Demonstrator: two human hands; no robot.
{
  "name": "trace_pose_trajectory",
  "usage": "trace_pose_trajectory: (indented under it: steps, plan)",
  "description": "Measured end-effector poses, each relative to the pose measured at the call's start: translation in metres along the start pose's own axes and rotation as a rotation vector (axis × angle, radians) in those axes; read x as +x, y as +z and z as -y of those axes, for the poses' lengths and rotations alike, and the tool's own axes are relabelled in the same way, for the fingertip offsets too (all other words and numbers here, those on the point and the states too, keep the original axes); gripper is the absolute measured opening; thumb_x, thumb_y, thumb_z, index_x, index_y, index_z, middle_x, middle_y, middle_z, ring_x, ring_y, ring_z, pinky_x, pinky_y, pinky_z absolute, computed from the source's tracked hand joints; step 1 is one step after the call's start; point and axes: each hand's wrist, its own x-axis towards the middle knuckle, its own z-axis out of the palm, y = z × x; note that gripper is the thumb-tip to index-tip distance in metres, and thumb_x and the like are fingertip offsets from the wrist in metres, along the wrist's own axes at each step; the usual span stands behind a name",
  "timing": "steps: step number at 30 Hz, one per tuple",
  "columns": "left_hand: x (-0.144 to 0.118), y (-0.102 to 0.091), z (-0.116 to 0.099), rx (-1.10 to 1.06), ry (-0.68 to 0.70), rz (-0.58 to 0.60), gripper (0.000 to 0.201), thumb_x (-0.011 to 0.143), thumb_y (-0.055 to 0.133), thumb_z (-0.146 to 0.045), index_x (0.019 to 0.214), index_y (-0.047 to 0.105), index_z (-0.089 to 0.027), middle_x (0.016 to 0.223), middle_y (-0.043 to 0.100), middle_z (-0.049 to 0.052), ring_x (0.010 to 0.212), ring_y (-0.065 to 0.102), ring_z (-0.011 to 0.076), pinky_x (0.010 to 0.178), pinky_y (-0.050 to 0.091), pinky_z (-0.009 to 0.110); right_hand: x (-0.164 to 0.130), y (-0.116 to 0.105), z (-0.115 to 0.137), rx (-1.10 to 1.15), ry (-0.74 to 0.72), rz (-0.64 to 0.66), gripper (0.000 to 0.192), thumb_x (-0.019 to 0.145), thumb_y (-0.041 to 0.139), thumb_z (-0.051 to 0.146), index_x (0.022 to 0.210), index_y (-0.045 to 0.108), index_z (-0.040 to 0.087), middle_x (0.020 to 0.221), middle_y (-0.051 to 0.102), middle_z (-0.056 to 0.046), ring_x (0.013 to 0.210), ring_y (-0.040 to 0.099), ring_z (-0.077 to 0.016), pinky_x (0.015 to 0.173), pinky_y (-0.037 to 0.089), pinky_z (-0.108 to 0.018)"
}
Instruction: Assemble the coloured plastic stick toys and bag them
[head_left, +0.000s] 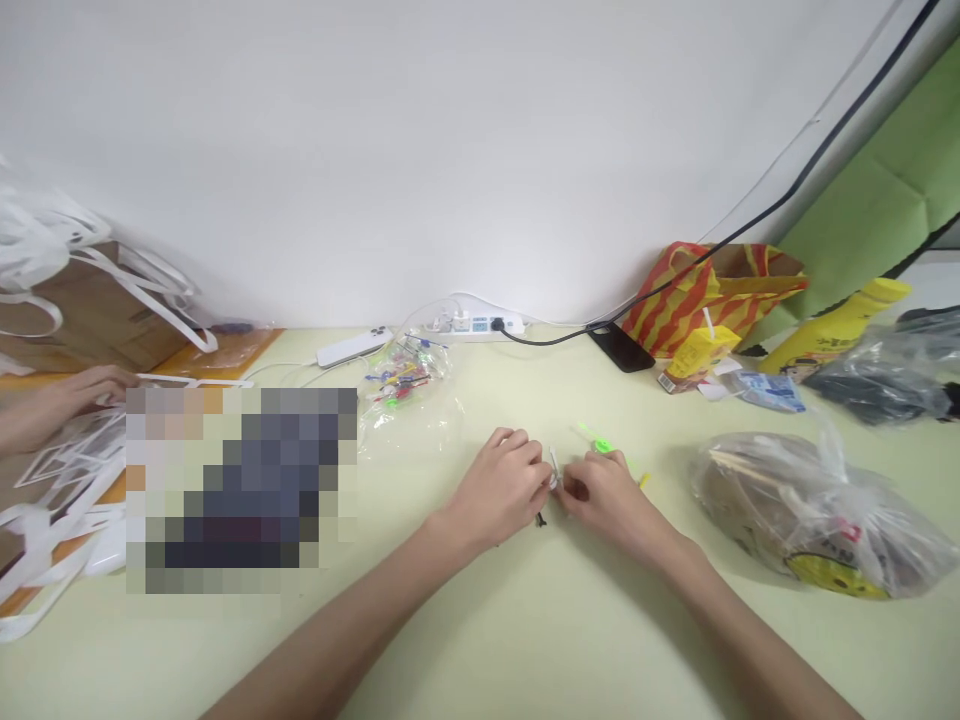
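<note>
My left hand (499, 490) and my right hand (611, 500) meet over the pale green table (525, 640), fingers pinched closed. Between their fingertips is a small, thin white piece (555, 463), gripped from both sides; its exact kind is too small to tell. Under the left fingertips a short black bit (541, 520) pokes out, and I cannot tell whether it belongs to the white piece. Just behind the right hand lies a bright green plastic piece (602, 445), partly hidden. A thin yellow piece (644, 480) shows beside the right knuckles.
A clear bag of small coloured parts (409, 375) lies behind my left hand. A power strip (480, 326) and a phone (622, 346) sit near the wall. Right stands a tied plastic bag (817, 520). At left, another person's hand (97, 385) touches white frames.
</note>
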Motion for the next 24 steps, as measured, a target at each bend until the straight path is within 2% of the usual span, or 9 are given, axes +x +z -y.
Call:
trace_pose_trajectory:
  steps: [5, 8, 10, 15, 19, 21, 24]
  plan:
    - [0.0, 0.0, 0.002, -0.01, -0.016, 0.039, 0.009, 0.092, 0.067, -0.028, 0.087, 0.068, -0.021, 0.086, 0.062, 0.003, 0.091, 0.056, 0.0207, 0.09, 0.041, 0.038, -0.001, -0.004, 0.001, 0.004, 0.007, 0.004, 0.028, 0.09, 0.053, 0.019, 0.062, 0.049, 0.019, 0.061, 0.061, 0.003, 0.064, 0.051, -0.015, 0.078, 0.029, -0.034]
    - [-0.009, -0.008, 0.012, -0.065, -0.041, 0.02, 0.019, 0.088, 0.073, -0.039, 0.094, 0.068, -0.022, 0.091, 0.063, 0.003, 0.093, 0.057, 0.0214, 0.09, 0.042, 0.038, -0.003, -0.005, 0.001, 0.0, 0.0, 0.021, 0.028, 0.089, 0.053, 0.018, 0.061, 0.048, 0.019, 0.061, 0.059, 0.002, 0.064, 0.051, -0.0153, 0.078, 0.029, -0.035]
    - [-0.019, -0.015, 0.023, -0.108, -0.053, -0.016, 0.023, 0.091, 0.069, -0.043, 0.101, 0.067, -0.022, 0.096, 0.064, 0.004, 0.095, 0.059, 0.021, 0.088, 0.044, 0.037, -0.004, -0.006, 0.002, -0.005, -0.004, 0.033, 0.028, 0.088, 0.053, 0.017, 0.06, 0.047, 0.019, 0.06, 0.059, 0.001, 0.066, 0.051, -0.0161, 0.079, 0.03, -0.035]
    - [-0.05, -0.026, 0.051, -0.144, -0.116, -0.129, 0.021, 0.101, 0.054, -0.032, 0.117, 0.063, -0.022, 0.109, 0.066, 0.007, 0.101, 0.059, 0.0214, 0.092, 0.047, 0.038, -0.003, -0.009, 0.002, 0.004, 0.009, 0.064, 0.025, 0.085, 0.054, 0.015, 0.062, 0.049, 0.019, 0.062, 0.06, 0.002, 0.069, 0.054, -0.0168, 0.082, 0.033, -0.036]
    - [-0.066, -0.026, 0.059, -0.181, -0.101, -0.087, 0.022, 0.102, 0.053, -0.029, 0.12, 0.064, -0.023, 0.11, 0.066, 0.008, 0.102, 0.061, 0.0211, 0.091, 0.05, 0.036, -0.001, -0.013, -0.001, 0.054, 0.05, 0.087, 0.031, 0.09, 0.062, 0.033, 0.064, 0.052, 0.02, 0.064, 0.061, 0.002, 0.069, 0.056, -0.0167, 0.087, 0.036, -0.039]
    - [-0.069, -0.026, 0.058, -0.203, -0.087, -0.069, 0.024, 0.101, 0.055, -0.033, 0.122, 0.064, -0.024, 0.11, 0.066, 0.008, 0.103, 0.062, 0.0212, 0.09, 0.052, 0.035, -0.001, -0.015, -0.003, 0.051, 0.067, 0.048, 0.036, 0.091, 0.065, 0.046, 0.068, 0.051, 0.021, 0.068, 0.061, 0.001, 0.07, 0.056, -0.018, 0.086, 0.038, -0.04]
    - [-0.069, -0.024, 0.054, -0.22, -0.053, -0.047, 0.032, 0.096, 0.062, -0.042, 0.122, 0.064, -0.024, 0.11, 0.066, 0.008, 0.101, 0.062, 0.0214, 0.088, 0.052, 0.035, -0.003, -0.015, -0.005, 0.022, 0.043, -0.059, 0.035, 0.091, 0.064, 0.052, 0.078, 0.051, 0.022, 0.08, 0.063, -0.002, 0.075, 0.056, -0.0202, 0.081, 0.042, -0.04]
